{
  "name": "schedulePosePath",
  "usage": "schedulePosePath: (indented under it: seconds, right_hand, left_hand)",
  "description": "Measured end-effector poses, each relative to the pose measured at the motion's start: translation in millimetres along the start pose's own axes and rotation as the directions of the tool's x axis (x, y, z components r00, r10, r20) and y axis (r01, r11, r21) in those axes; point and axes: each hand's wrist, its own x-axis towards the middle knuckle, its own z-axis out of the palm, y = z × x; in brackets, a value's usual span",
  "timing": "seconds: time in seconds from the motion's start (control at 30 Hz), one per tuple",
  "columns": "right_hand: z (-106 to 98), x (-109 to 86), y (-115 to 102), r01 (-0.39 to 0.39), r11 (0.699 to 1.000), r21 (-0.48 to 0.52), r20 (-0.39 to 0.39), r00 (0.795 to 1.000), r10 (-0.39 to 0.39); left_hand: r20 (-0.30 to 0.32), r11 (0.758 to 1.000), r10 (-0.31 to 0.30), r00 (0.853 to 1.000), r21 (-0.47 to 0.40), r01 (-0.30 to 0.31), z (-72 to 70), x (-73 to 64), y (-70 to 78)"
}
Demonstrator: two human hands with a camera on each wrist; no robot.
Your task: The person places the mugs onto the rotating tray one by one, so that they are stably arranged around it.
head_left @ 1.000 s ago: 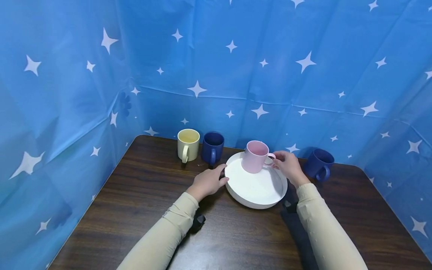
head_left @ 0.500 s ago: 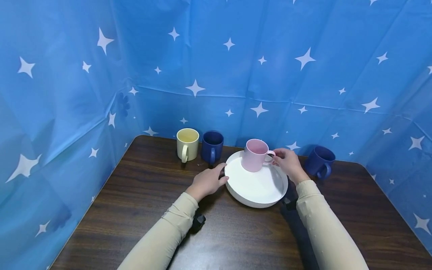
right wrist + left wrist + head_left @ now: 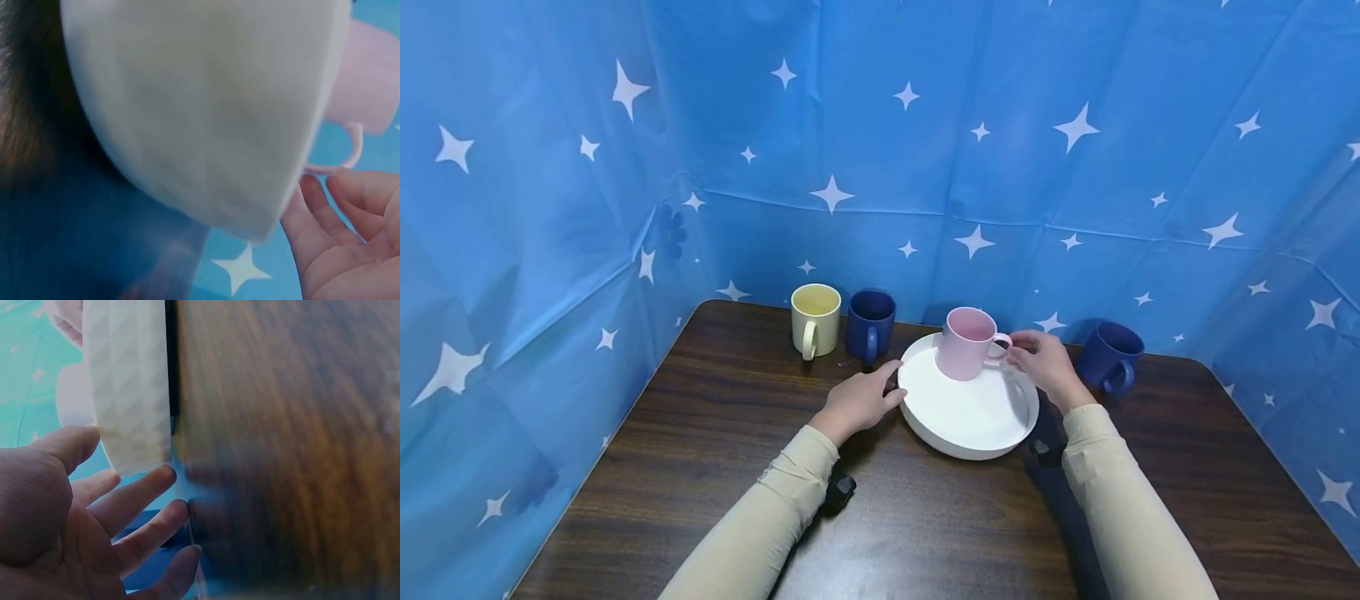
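A round white tray (image 3: 973, 421) with a raised rim sits on the table, its ribbed or faceted outer wall showing in the left wrist view. Toward its back stands a pink mug (image 3: 964, 350), upright, handle to the right. My right hand (image 3: 1043, 365) reaches over the tray's right rim and pinches the mug's handle with thumb and fingertips. On the other side my left hand (image 3: 859, 402) rests at the tray's left rim, thumb and index finger against it. Its remaining fingers (image 3: 150, 534) are spread loosely below the tray's wall in the left wrist view.
Left of the tray, along the table's back edge, stand a yellow mug (image 3: 816, 322) and a dark blue mug (image 3: 871, 323). Another dark blue mug (image 3: 1108, 354) stands just beyond my right hand. A blue star-patterned curtain (image 3: 880, 150) encloses the brown wooden table (image 3: 940, 533).
The head view has shifted slightly. Both hands, the tray and the mugs otherwise keep their places.
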Motion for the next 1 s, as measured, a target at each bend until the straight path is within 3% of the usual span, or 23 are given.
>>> schedulePosePath:
  seconds: [0.23, 0.37, 0.5, 0.67, 0.87, 0.93, 1.0]
  right_hand:
    - [-22.9, -13.9, 8.3, 0.006, 0.996, -0.084, -0.146, 0.989, -0.019]
    - [-41.5, -25.5, 14.6, 0.009, 0.997, -0.081, -0.261, 0.965, -0.030]
    - [-56.6, -35.4, 22.1, -0.025, 0.996, -0.085, -0.347, 0.938, -0.006]
    - [-68.9, -41.1, 38.0, -0.098, 0.993, -0.072, -0.471, 0.881, 0.053]
    - [-75.0, -46.0, 60.4, -0.188, 0.982, -0.030, -0.623, 0.771, 0.129]
    - [-75.9, -46.5, 67.0, -0.195, 0.981, -0.019, -0.642, 0.754, 0.138]
    - [-76.7, -46.4, 72.6, -0.203, 0.979, -0.012, -0.641, 0.753, 0.149]
  left_hand:
    - [0.008, 1.000, 0.007, 1.000, -0.014, -0.007, -1.6, 2.1, 0.3]
    - [-0.007, 1.000, 0.011, 1.000, -0.019, -0.012, -1.5, 2.6, 0.2]
    - [-0.068, 0.999, 0.024, 0.997, -0.042, -0.027, -0.2, 2.7, -0.1]
    - [-0.136, 0.997, 0.046, 0.990, -0.054, -0.054, -0.1, 2.8, 0.3]
    - [-0.120, 0.998, 0.040, 0.992, -0.043, -0.046, 0.7, 3.0, 0.9]
    - [-0.117, 0.998, 0.038, 0.992, -0.044, -0.044, 0.8, 3.3, 1.2]
    - [-0.116, 0.998, 0.040, 0.992, -0.049, -0.046, 0.9, 3.7, 1.5]
